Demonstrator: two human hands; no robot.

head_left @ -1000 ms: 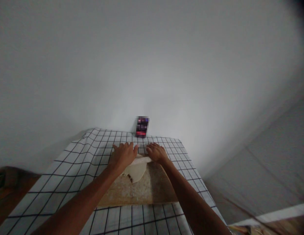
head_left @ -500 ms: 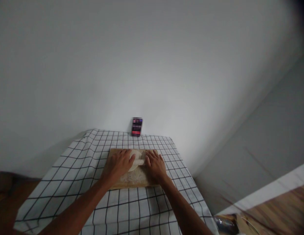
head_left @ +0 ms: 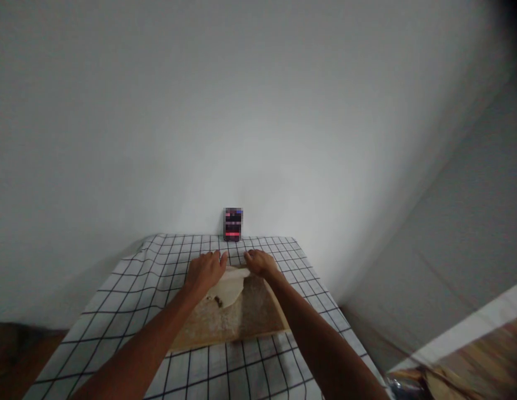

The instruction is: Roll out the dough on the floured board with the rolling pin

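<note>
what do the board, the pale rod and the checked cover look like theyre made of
Board: probably wood, matt, judging by its brown, blotchy face and lighter edge. Pale rod: smooth-looking, perhaps light wood or plastic; too small and partly hidden to tell. Checked cover: likely matt fabric, given its soft ripples, though thin coated plastic is possible.

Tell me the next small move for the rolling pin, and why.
Probably draw the rolling pin toward the body: the left hand and right hand are on it near the far edge of the board, and much of the dough lies nearer the body.
</note>
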